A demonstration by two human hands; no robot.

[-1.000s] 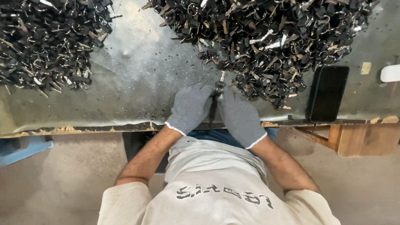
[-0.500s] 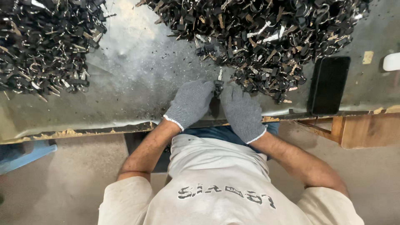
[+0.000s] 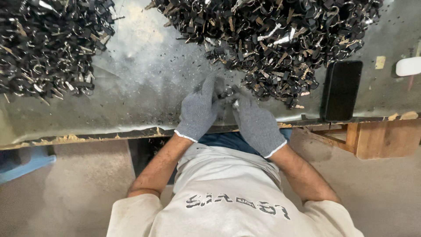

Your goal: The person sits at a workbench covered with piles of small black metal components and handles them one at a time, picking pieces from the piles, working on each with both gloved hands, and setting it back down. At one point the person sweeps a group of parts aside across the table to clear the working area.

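- Resting between the two gloved hands is a small dark metal part (image 3: 226,92), at the near edge of the table, just in front of the big pile.
- Left hand (image 3: 199,109) in a grey knit glove — fingers curled in on the part from the left.
- Right hand (image 3: 256,123), gloved the same, fingers closed on the part from the right; fingertips of both hands meet over it.
- Right pile (image 3: 272,39) of dark metal pieces spreads across the far right of the table, its near edge just beyond the hands.
- Left pile (image 3: 44,48) lies far left, well apart from the hands.
- Table (image 3: 144,79) is a grey sheet — dusted with dark flecks between the piles.
- Phone (image 3: 342,90), black, lies at the right, just beside the right pile.
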